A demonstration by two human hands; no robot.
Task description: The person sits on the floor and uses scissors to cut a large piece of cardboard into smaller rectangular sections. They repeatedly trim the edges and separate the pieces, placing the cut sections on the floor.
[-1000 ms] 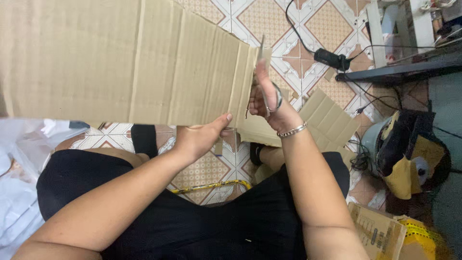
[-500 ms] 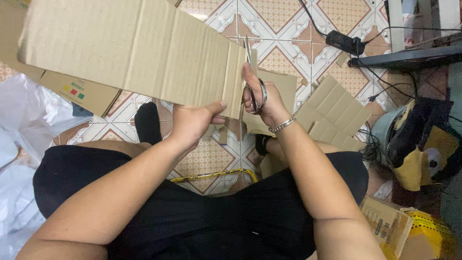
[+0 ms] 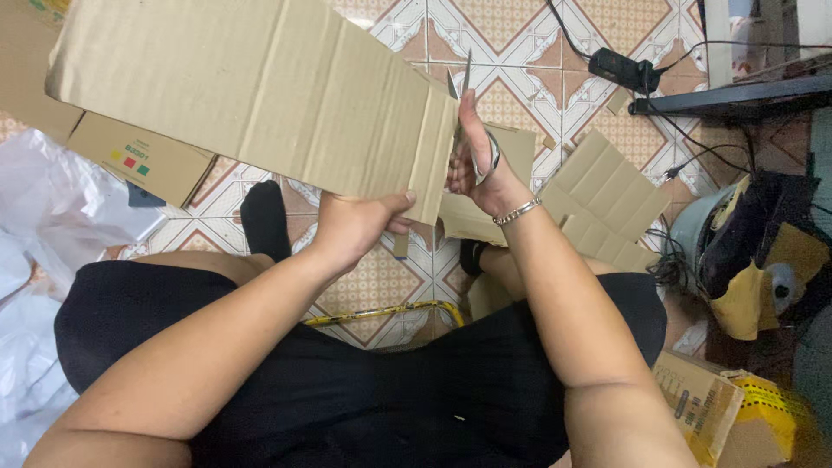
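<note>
Even, soft indoor light, fairly bright; no harsh glare. Faint shadow under the cardboard sheet on the tiled floor. Center sharp, slight motion softness at the right hand. Wide-angle stretch at edges; right side darker, murky.

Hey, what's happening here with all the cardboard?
A seated person is cutting a large flattened cardboard sheet with scissors. The left hand grips the sheet's lower edge near its right end, holding it up over the lap. The right hand holds the scissors at that right edge, blades pointing up. More cardboard pieces lie on the tiled floor.
</note>
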